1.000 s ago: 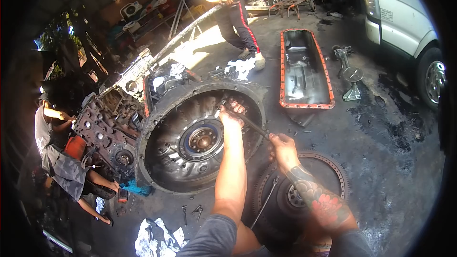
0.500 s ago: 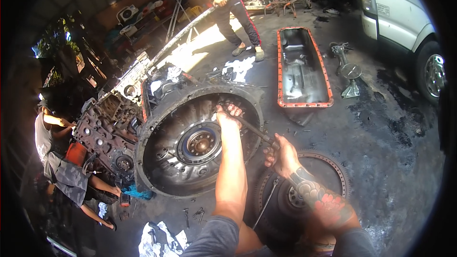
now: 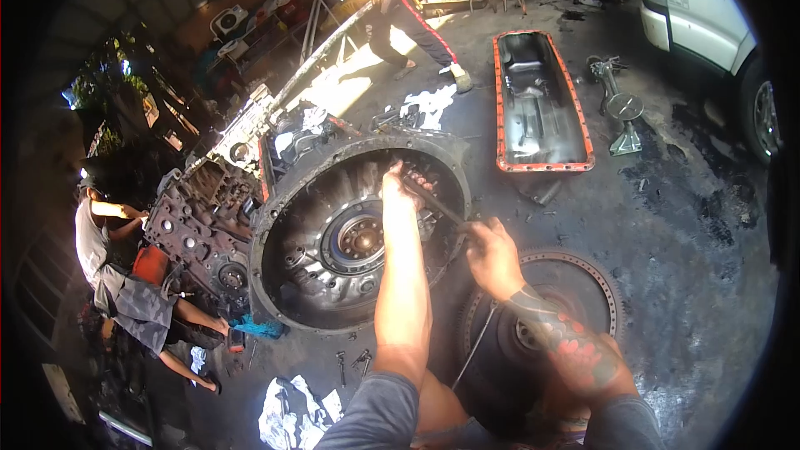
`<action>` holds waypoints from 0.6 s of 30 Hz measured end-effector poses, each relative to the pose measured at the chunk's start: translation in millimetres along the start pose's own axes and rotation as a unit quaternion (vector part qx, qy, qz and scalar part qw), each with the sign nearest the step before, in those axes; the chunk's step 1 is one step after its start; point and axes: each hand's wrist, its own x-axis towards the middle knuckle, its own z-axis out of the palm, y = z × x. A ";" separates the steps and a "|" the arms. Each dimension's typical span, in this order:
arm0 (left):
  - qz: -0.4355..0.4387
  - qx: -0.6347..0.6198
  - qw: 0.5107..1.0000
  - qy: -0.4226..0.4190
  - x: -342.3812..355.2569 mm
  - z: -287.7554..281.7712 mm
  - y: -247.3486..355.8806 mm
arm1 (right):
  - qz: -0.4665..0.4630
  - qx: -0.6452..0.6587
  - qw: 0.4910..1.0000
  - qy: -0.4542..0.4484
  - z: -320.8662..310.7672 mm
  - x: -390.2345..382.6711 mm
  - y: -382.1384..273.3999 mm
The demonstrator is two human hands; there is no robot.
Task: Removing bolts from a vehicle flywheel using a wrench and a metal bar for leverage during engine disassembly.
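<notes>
My left hand (image 3: 402, 182) is closed on a long dark metal bar (image 3: 438, 206) at the rim side of the large round housing's (image 3: 360, 313) recess. My right hand (image 3: 490, 248) grips the bar's lower end, outside the housing's right edge. The bar's far end is hidden by my left hand. Below my right forearm a toothed flywheel (image 3: 575, 275) lies on the floor, a long slim tool (image 3: 473, 350) resting on it. Left of the housing is a dirty engine block (image 3: 196, 242).
An orange-rimmed oil pan (image 3: 542, 100), a metal assembly (image 3: 621, 108) and a white van (image 3: 696, 0) are at right. One person (image 3: 108, 258) works at the block; another (image 3: 392, 8) holds a long pole (image 3: 333, 54) behind the housing. White rags (image 3: 292, 417) lie near my left arm.
The view has shifted, raising and moving most things slightly right. My right hand has turned and risen a little with the bar. The person with the pole leans further forward.
</notes>
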 end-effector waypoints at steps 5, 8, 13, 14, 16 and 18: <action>0.003 -0.053 0.997 -0.060 15.6 -12.3 11.8 | 0.523 0.575 0.621 -0.100 0.5 16.1 -4.1; -0.011 -0.159 0.985 -0.067 7.3 -8.9 4.6 | 0.547 0.525 0.604 -0.247 -6.2 35.7 18.1; 0.053 -0.146 0.983 -0.101 -19.3 -32.4 2.3 | 0.466 0.315 0.716 -0.415 -7.1 93.4 18.4; 0.059 -0.144 0.983 -0.097 -31.3 -52.6 6.3 | 0.445 0.294 0.720 -0.445 7.8 97.5 13.8; 0.017 -0.178 0.972 -0.150 -44.3 -26.7 -28.2 | 0.430 0.173 0.756 -0.462 -24.8 113.0 4.1; -0.002 -0.206 0.966 -0.156 -57.1 -32.3 -41.6 | 0.436 0.173 0.750 -0.466 -18.0 109.2 1.5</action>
